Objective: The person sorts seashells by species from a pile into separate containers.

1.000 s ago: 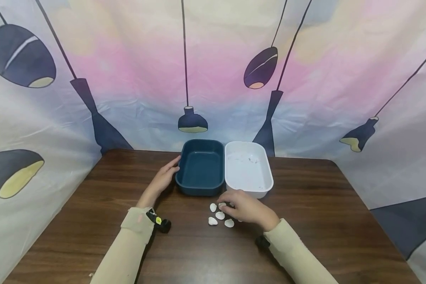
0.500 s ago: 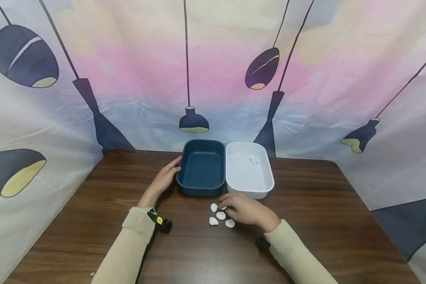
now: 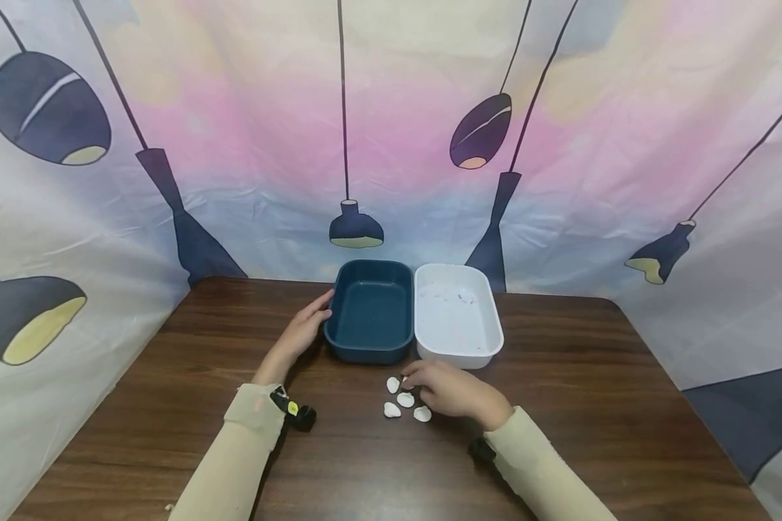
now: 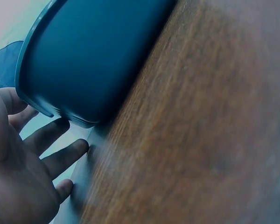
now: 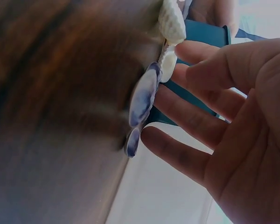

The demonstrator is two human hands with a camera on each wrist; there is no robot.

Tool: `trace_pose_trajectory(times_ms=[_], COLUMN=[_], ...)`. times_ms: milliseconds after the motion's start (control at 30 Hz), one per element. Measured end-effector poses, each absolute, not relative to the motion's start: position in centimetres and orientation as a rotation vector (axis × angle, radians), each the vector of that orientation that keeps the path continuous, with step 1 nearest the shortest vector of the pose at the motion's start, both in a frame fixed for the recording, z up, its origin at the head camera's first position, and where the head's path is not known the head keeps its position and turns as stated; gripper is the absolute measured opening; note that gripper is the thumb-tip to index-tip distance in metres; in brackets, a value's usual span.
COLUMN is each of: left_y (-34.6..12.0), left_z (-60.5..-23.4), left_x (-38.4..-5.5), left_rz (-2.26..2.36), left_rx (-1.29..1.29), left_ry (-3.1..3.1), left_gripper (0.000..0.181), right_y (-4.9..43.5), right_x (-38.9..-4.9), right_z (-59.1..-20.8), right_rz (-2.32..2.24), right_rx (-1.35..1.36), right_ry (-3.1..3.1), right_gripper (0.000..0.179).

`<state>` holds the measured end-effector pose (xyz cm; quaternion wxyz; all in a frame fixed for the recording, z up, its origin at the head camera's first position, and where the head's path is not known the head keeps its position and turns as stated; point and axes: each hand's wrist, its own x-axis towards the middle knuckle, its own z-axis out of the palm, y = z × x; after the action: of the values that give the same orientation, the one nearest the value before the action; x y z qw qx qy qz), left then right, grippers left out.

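Observation:
My left hand (image 3: 296, 334) rests against the left side of a dark teal dish (image 3: 369, 351). In the left wrist view its fingers are spread beside the dish wall, the thumb near the rim. My right hand (image 3: 448, 388) is low over the table, in front of a white dish (image 3: 459, 349). Its thumb and index finger pinch a small white seashell (image 5: 168, 65), mostly covered by them in the head view. Several other seashells (image 3: 405, 399) lie just left of and below it. The right wrist view also shows a ridged shell (image 5: 172, 22) and purple-lined shells (image 5: 144, 95) near the fingertips.
The two dishes stand side by side at the back of a brown wooden table (image 3: 580, 391). Small dark specks mark the white dish's floor. Behind the table hangs a cloth backdrop (image 3: 261, 130) printed with lamps.
The right hand's fingertips have closed in over the seashell between them, so less of it shows. The left hand stays at the teal dish. The head view has shifted slightly.

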<state>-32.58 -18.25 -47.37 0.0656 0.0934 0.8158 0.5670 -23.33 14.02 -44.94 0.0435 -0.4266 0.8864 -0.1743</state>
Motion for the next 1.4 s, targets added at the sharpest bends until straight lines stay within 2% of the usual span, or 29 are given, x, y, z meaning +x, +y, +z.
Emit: trace_pose_trajectory(times_ms=[600,1400], left_y=[-18.19,-18.4], left_z=[-47.74,-47.67], left_x=[-32.62,-32.6], left_rz=[1.718,1.704], left_rx=[0.263,0.271], left_ry=[2.452,2.456], left_gripper=[0.057,0.057], right_y=[13.54,13.16], right_x=[-22.81,-22.34], right_z=[-45.09,-44.83], right_rz=[-0.507,-0.464], right_rx=[-1.222,-1.241], right_ry=[2.698,2.747], right_gripper=[0.044,0.037])
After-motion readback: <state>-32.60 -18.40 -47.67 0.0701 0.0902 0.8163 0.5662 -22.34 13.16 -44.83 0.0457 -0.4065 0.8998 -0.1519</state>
